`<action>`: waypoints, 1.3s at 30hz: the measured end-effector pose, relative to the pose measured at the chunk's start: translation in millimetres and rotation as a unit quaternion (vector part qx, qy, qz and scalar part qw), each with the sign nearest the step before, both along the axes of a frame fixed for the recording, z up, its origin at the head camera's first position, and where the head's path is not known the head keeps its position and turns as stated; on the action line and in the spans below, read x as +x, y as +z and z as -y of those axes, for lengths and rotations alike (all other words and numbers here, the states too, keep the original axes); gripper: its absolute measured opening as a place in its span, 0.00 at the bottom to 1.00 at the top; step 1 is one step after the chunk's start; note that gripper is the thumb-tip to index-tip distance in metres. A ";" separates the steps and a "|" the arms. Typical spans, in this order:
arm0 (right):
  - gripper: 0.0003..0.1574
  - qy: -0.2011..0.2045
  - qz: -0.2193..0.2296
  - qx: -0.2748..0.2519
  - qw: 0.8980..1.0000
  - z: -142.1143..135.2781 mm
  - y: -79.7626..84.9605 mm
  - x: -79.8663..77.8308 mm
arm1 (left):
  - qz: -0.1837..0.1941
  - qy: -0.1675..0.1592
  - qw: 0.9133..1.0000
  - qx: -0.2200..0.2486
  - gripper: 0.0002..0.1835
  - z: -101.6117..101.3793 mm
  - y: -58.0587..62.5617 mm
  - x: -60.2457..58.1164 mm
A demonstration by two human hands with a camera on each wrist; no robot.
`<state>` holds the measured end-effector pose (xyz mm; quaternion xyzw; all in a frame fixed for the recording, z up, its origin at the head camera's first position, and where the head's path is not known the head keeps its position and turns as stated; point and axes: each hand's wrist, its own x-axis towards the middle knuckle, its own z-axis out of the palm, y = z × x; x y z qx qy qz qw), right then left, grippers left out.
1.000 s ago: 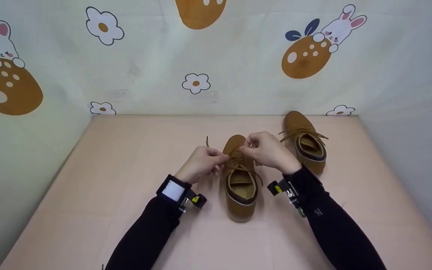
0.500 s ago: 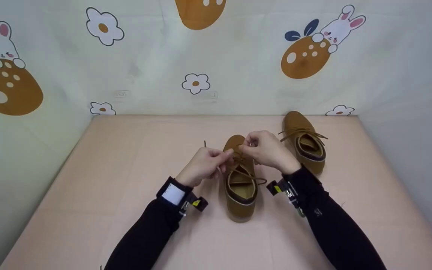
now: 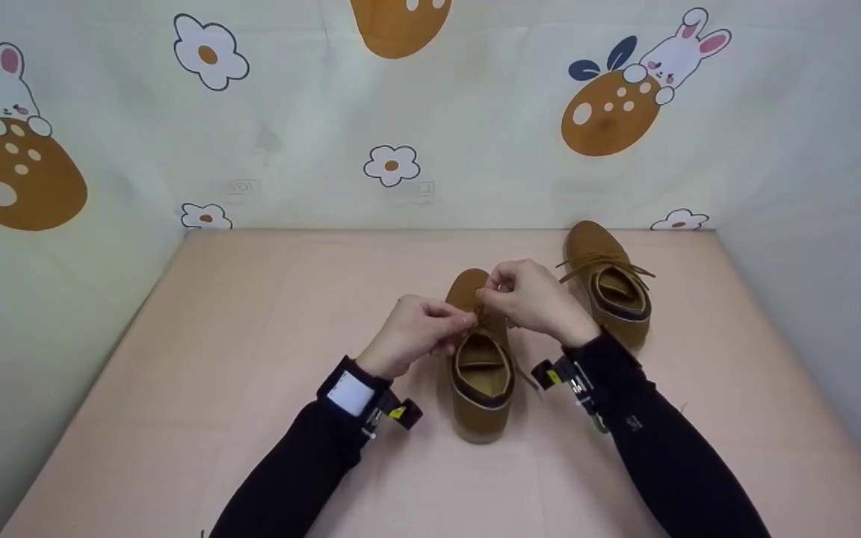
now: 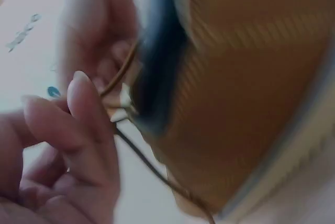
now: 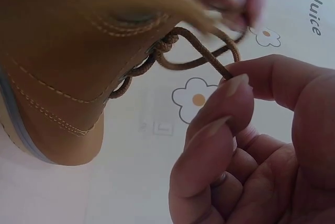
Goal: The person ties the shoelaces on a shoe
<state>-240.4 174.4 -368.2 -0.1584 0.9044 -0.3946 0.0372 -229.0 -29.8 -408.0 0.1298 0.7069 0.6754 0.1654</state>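
Note:
A brown lace-up shoe (image 3: 481,422) stands on the pink surface, toe pointing away, its opening facing me. Over its front my left hand (image 3: 419,332) pinches the shoelace (image 4: 149,164), which runs out on both sides of the fingertips in the left wrist view. My right hand (image 3: 531,299) is close by on the right, holding a loop of the same shoelace (image 5: 196,46) between thumb and forefinger, off the eyelets. A loose lace end lies by the shoe's right side. Both hands cover much of the lacing in the head view.
A second brown shoe (image 3: 587,239) with its lace tied in a bow stands behind and to the right, near the back wall. Pale cloth walls (image 3: 288,112) printed with rabbits and flowers enclose the pink surface (image 3: 251,299) at the back and both sides.
My left hand has shifted right and slightly toward me, onto the lacing beside the right hand. The lace end that stuck up left of the shoe has gone from sight. My right hand stays put.

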 end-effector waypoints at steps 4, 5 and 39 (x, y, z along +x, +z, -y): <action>0.11 0.005 0.000 -0.004 1.000 -1.0 -0.6 1.6 | -0.052 -0.007 0.996 -0.076 0.08 -1.4 -1.7 0.7; 0.10 0.006 0.002 -0.006 1.000 -1.3 -0.7 2.1 | -0.053 -0.006 0.995 -0.082 0.08 -1.6 -1.6 0.3; 0.12 0.021 -0.013 -0.035 0.999 -4.3 -1.5 15.4 | -0.026 0.033 0.997 -0.068 0.21 -0.9 3.0 0.7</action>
